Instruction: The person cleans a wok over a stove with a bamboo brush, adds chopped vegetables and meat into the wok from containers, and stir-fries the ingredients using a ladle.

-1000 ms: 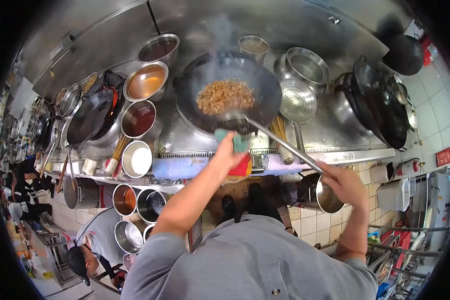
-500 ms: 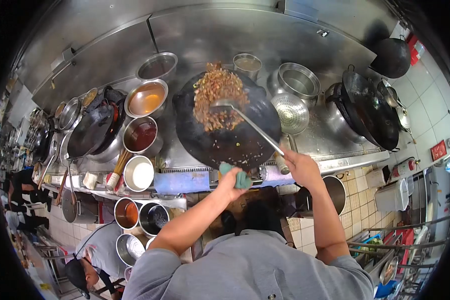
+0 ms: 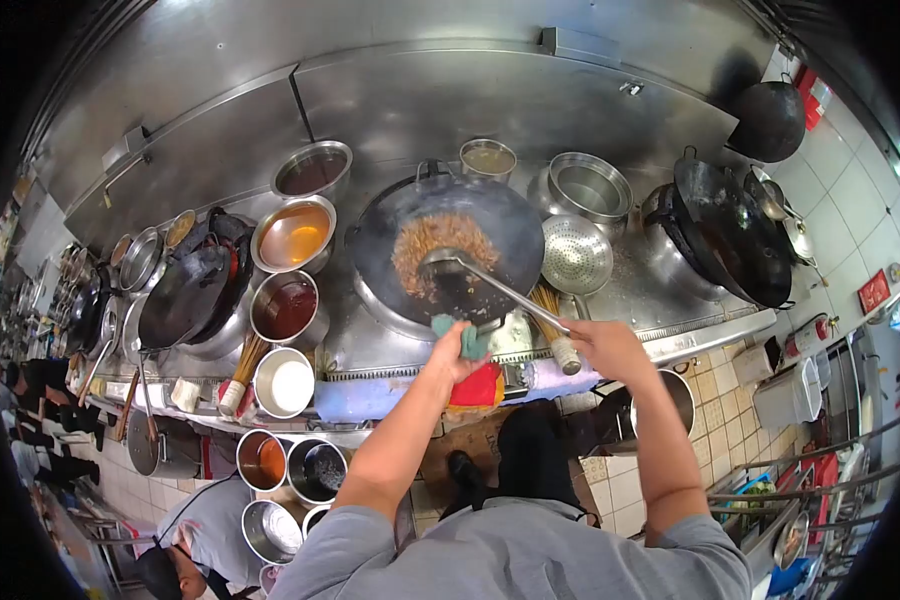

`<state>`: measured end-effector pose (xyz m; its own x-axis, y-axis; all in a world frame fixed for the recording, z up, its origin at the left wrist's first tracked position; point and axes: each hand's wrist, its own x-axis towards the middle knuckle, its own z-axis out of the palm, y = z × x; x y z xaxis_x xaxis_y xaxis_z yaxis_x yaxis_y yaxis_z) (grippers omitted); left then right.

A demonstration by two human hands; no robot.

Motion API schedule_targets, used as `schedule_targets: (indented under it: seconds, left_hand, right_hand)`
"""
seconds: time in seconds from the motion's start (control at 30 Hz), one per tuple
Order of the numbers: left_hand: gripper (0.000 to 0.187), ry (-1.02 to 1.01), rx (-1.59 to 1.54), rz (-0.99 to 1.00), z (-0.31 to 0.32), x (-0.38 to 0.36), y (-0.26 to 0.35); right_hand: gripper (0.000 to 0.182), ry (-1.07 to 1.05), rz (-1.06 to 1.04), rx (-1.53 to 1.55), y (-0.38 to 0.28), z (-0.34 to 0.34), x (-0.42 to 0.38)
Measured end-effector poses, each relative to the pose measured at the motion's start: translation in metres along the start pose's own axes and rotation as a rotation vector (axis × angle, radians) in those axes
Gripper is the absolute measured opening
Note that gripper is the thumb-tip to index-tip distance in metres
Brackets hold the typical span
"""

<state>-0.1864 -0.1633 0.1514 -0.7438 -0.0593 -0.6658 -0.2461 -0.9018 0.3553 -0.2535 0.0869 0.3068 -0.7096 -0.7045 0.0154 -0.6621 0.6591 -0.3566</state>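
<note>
A black wok (image 3: 515,215) sits on the stove, with a heap of chopped brownish food (image 3: 435,240) in it and faint steam above. My left hand (image 3: 448,362) is closed around a folded green cloth (image 3: 470,342) at the wok's near rim; whatever handle lies under the cloth is hidden. My right hand (image 3: 610,350) grips the long handle of a metal ladle (image 3: 515,296), whose bowl rests among the food. Close to my right hand, a bamboo wok brush (image 3: 564,350) lies beside a perforated strainer (image 3: 577,250).
Pots of amber liquid (image 3: 295,237), dark red sauce (image 3: 284,305) and white contents (image 3: 285,382) line the wok's left. Other woks (image 3: 735,235) stand at both sides. A co-worker (image 3: 205,530) bends over at lower left, near several more pots.
The wok has come down from its tilt and moved slightly back onto the burner. The tossed food now lies inside it. Both hands keep their hold, and a red-and-yellow item shows below my left hand.
</note>
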Motion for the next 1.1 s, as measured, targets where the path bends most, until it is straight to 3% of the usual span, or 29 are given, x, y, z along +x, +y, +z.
schedule_targets:
  seconds: [0.1, 0.17, 0.27, 0.33, 0.37, 0.43, 0.47, 0.5, 0.57, 0.6, 0.63, 0.7, 0.73, 0.9, 0.97, 1.03, 1.1]
  left_hand:
    - [0.025, -0.003, 0.035, -0.106, -0.026, -0.009, -0.030]
    - [0.019, -0.012, -0.029, -0.048, -0.030, -0.008, -0.045]
    - [0.016, 0.016, -0.135, 0.004, 0.012, -0.027, -0.013]
    - [0.018, 0.076, -0.055, 0.045, 0.033, -0.034, 0.000]
    - [0.018, 0.093, -0.004, 0.074, 0.034, -0.024, -0.001]
    - [0.019, 0.123, 0.175, 0.201, 0.020, -0.014, -0.032]
    - [0.021, 0.255, 0.308, 0.334, 0.006, -0.002, -0.054]
    - [0.021, 0.161, 0.405, 0.608, -0.040, 0.051, -0.087]
    - [0.021, 0.105, 0.299, 0.443, -0.027, 0.004, -0.092]
    - [0.021, 0.101, 0.297, 0.439, -0.023, 0.002, -0.090]
    - [0.019, 0.126, 0.250, 0.377, -0.020, 0.002, -0.088]
    - [0.017, 0.165, 0.212, 0.296, -0.016, -0.011, -0.080]
    - [0.013, 0.143, 0.088, 0.220, -0.005, -0.021, -0.063]
    - [0.018, 0.040, -0.201, 0.013, -0.010, -0.054, -0.040]
    - [0.017, 0.020, -0.169, 0.022, -0.014, -0.056, -0.040]
    - [0.025, 0.143, 0.006, 0.039, -0.006, -0.067, -0.036]
    - [0.042, 0.074, 0.196, 0.068, -0.057, -0.012, -0.045]
  right_hand:
    - [0.035, 0.035, 0.106, -0.006, -0.017, 0.013, 0.003]
    - [0.036, 0.059, 0.098, 0.016, -0.016, 0.021, -0.010]
    - [0.038, 0.081, 0.185, 0.228, -0.017, 0.023, -0.031]
    - [0.047, 0.060, 0.390, 0.522, -0.009, 0.030, -0.036]
    - [0.047, 0.064, 0.381, 0.518, -0.005, 0.041, -0.035]
    - [0.052, 0.245, 0.265, 0.259, 0.006, 0.088, -0.033]
    - [0.054, 0.395, 0.116, 0.119, 0.008, 0.111, -0.031]
    - [0.054, 0.397, 0.122, 0.119, -0.010, 0.100, -0.026]
    - [0.059, -0.098, 0.571, 0.767, -0.049, 0.058, -0.016]
    - [0.046, -0.101, 0.568, 1.129, -0.053, 0.058, -0.017]
    - [0.046, -0.099, 0.573, 1.127, -0.051, 0.050, -0.016]
    - [0.025, -0.282, 0.654, 1.787, -0.047, 0.026, -0.020]
    - [0.011, -0.370, 0.642, 1.958, -0.046, 0.017, -0.021]
    - [0.010, -0.421, 0.690, 2.128, -0.056, 0.018, -0.045]
    - [0.009, -0.465, 0.690, 2.154, -0.059, 0.022, -0.054]
    - [0.009, -0.522, 0.696, 2.177, -0.053, 0.044, -0.063]
    - [0.015, -0.541, 0.652, 2.173, -0.053, 0.065, -0.074]
